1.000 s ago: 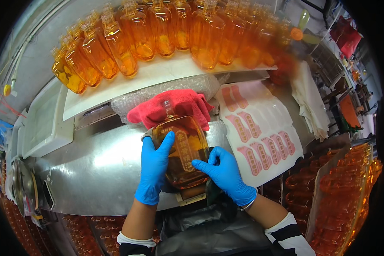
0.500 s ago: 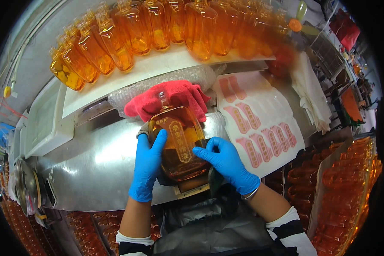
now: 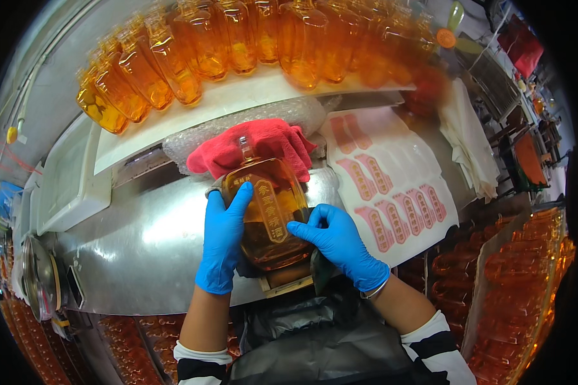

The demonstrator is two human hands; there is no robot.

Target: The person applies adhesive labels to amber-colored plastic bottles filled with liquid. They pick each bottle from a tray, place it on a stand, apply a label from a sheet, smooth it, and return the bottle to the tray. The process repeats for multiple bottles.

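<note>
A flat glass bottle (image 3: 282, 257) of amber liquid lies tilted in front of me, its neck pointing away. A long label with gold lettering (image 3: 273, 212) runs down its front face. My left hand (image 3: 222, 240), in a blue glove, grips the bottle's left side, thumb on the front near the label's upper left. At the right side my gloved right hand (image 3: 343, 240) is curled, its thumb pressing by the label's lower right edge; its other fingers are partly hidden. A red cloth (image 3: 257, 147) lies bunched behind the bottle neck. Under the bottle's near end is a wooden piece (image 3: 290, 287).
A sheet of pink labels (image 3: 398, 192) lies to the right on the metal table (image 3: 154, 256). Several filled bottles (image 3: 205, 45) stand on a white ledge at the back. Bubble wrap (image 3: 289, 115) lies below them, with a white bin (image 3: 77, 179) at left. More bottles (image 3: 517, 289) fill the lower right.
My right thumb has shifted slightly left along the label's edge. My left hand and the bottle have moved only a little; the grip is the same.
</note>
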